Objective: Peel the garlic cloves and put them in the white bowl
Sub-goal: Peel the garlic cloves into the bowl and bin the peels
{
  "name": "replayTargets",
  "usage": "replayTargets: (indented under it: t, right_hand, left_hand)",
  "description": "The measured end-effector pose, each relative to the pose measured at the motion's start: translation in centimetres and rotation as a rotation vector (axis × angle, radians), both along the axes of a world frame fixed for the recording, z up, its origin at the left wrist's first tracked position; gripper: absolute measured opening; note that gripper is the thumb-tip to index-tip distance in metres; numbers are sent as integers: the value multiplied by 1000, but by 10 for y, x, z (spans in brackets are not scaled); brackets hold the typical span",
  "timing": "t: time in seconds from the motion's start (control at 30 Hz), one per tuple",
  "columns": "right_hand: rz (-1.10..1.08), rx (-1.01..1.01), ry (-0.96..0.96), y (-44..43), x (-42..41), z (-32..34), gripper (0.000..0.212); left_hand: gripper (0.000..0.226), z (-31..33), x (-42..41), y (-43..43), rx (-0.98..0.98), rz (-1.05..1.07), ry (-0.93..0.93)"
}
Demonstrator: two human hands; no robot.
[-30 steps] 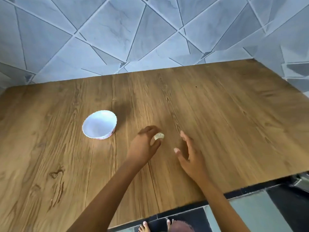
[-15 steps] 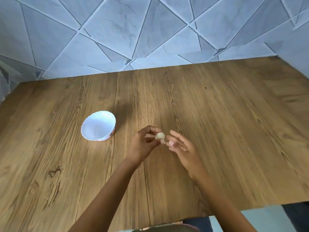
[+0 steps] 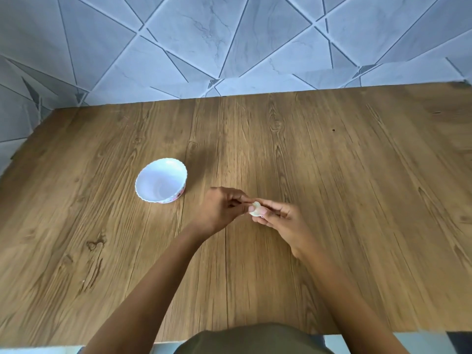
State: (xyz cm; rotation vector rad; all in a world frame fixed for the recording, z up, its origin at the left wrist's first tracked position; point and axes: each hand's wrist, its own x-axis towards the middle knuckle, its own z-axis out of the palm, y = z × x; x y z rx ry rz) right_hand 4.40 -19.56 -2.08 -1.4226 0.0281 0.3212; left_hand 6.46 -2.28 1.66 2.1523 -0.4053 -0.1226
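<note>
A pale garlic clove [image 3: 256, 209] is held above the middle of the wooden table [image 3: 332, 175], between both hands. My left hand [image 3: 219, 210] pinches its left side with curled fingers. My right hand [image 3: 283, 221] pinches its right side, thumb and fingertips on the clove. The white bowl [image 3: 161, 180] with a scalloped rim stands on the table to the left of my hands, a hand's width away. Its inside looks empty.
A tiled grey wall [image 3: 229, 47] runs along the table's far edge. The near table edge lies just in front of my body. A tiny dark speck [image 3: 333, 130] sits on the wood at the far right.
My right hand came in from open beside the clove and now pinches it together with my left hand. The view has tilted down, showing more of the near table edge.
</note>
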Motion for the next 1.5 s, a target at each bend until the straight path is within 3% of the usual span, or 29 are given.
replayTargets:
  t: [0.2,0.27,0.37,0.47,0.6,0.8,0.9,1.0,1.07,1.17,1.3,1.5]
  right_hand:
    - [2,-23,-28,4,-3,2,27]
    - [-6,-38,-37,4,-4,3,28]
    - [-32,-100,-51,-1,-2,6,29]
    - [-64,-409,-251,-3,0,7,26]
    - [-83,-712,-568,5,-1,2,20]
    - [-26,-790,-562,6,1,-2,32]
    - [-79,-912,-651,6,-6,5,34]
    - [-172,-858,-805,7,-16,13,30]
    - [-106,-778,-868,13,-24,14,27]
    - [69,-745,-857,31,-37,9,30]
    - [290,-964,-809,48,-46,-10,44]
    - [302,-1042,-764,57,-55,-19,47]
  left_hand:
    - [8,-8,-5,-6,147,76,-205]
    - [9,-11,-5,-5,79,148,-147]
    - [11,-12,-5,-1,-195,334,101]
    - [11,-11,-10,3,-332,421,249]
    - [20,-10,-28,10,-219,414,273]
    - [18,-3,-56,24,-61,536,217]
    - [17,0,-68,30,-62,599,201]
    - [21,1,-76,35,-137,664,234]
    - [20,1,-81,37,-160,702,257]
    - [17,1,-88,42,-131,703,241]
    - [15,3,-89,50,-119,645,248]
    - [8,-2,-91,70,40,525,289]
